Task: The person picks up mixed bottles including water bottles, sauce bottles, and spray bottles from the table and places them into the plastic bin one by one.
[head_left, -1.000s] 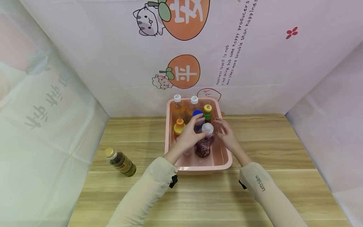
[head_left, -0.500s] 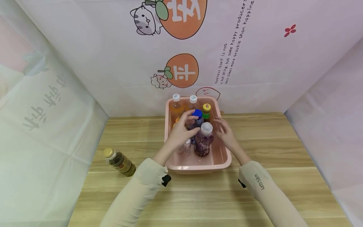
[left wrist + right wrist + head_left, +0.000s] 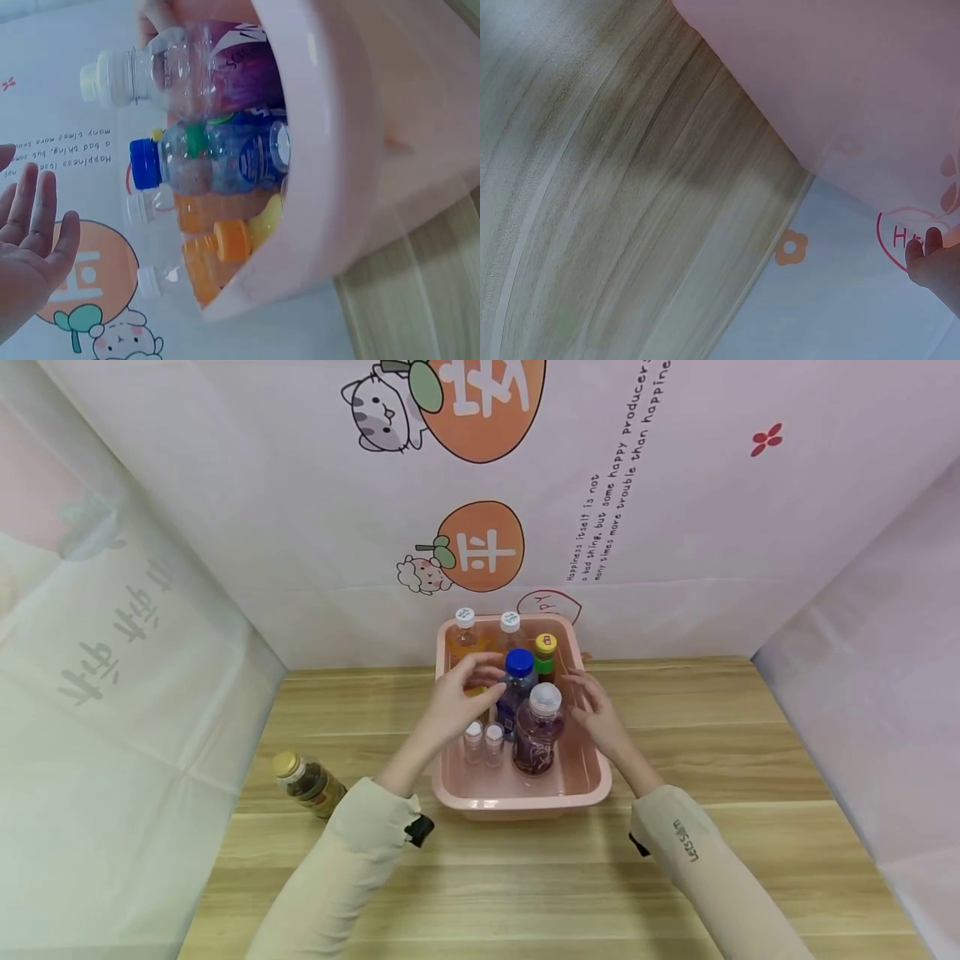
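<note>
A pink basin [image 3: 522, 806] holds several upright bottles. My left hand [image 3: 453, 702] hovers over its left side with fingers spread, holding nothing, just left of the blue-capped bottle [image 3: 517, 700]. On the right, my right hand [image 3: 606, 727] hangs by the basin's right wall, fingers loosely bent. Beside it stands a purple drink bottle [image 3: 535, 747] with a clear cap; whether the thumb touches it I cannot tell. Two small white-capped bottles [image 3: 493, 747] sit at the front left. The orange-capped yellow bottle [image 3: 234, 238] is largely hidden behind my left hand in the head view.
At the basin's back are two white-capped orange drink bottles [image 3: 511, 625] and a yellow-capped bottle [image 3: 545, 653] with a green neck. A dark bottle with a yellow cap [image 3: 287, 765] stands on the wooden table [image 3: 540, 885] at left, partly covered by my sleeve. A printed cloth wall [image 3: 322, 543] rises behind.
My left hand has drawn away to the left from the clear-capped purple bottle and past the blue cap, uncovering the two small bottles. The right hand has stayed nearly still.
</note>
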`<state>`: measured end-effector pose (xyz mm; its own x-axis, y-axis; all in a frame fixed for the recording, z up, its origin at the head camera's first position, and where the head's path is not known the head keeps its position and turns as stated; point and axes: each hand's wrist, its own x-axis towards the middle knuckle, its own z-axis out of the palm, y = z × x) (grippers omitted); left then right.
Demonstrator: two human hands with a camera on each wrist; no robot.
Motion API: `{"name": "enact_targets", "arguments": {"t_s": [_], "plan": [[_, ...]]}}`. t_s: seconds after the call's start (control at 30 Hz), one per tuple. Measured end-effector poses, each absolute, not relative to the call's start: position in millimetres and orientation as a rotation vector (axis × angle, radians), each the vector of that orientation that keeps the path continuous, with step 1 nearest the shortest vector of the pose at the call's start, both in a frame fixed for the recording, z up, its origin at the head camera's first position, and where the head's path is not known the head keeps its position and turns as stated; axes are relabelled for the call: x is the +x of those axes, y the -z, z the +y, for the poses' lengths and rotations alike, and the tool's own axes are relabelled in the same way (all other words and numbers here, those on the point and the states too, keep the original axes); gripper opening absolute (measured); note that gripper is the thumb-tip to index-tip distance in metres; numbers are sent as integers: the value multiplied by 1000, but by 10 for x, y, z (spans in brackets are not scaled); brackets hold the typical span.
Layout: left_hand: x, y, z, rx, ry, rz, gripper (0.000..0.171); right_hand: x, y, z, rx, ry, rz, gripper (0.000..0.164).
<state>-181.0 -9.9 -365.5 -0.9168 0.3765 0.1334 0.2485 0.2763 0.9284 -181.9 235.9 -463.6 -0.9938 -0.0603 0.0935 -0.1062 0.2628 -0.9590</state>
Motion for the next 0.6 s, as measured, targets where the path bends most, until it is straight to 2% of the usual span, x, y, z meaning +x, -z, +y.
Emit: {"name": "enact_targets", "arguments": {"t_s": [0.6], "plan": [[-1725, 3501, -706, 647, -1572, 2554, 35, -1815, 4634, 2356, 152, -1879, -2483, 54]]}}
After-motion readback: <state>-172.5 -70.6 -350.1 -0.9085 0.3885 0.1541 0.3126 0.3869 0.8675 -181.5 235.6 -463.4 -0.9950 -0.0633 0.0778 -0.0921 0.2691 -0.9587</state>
